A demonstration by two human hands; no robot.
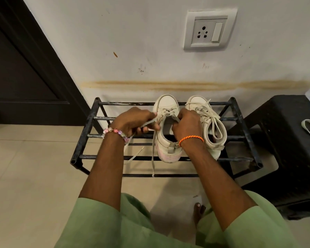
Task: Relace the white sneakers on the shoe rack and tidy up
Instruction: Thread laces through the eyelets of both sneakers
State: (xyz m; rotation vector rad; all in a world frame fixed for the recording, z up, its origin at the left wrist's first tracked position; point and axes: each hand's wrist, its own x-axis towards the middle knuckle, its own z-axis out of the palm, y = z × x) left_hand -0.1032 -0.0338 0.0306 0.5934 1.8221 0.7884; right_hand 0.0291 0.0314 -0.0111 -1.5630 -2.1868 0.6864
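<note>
A single head-worn wide-angle camera looks steeply down, close over the shoe rack (166, 157) against the wall (150, 42).

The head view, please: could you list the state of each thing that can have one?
Left white canvas sneaker: upright on the rack, lace partly undone.
Loose pale lace: ends hanging through the rack.
Right white canvas sneaker: upright, laced, loops resting loose.
Black metal shoe rack: standing against the wall.
Left hand: gripping the lace.
Right hand: gripping the left sneaker's collar.
</note>
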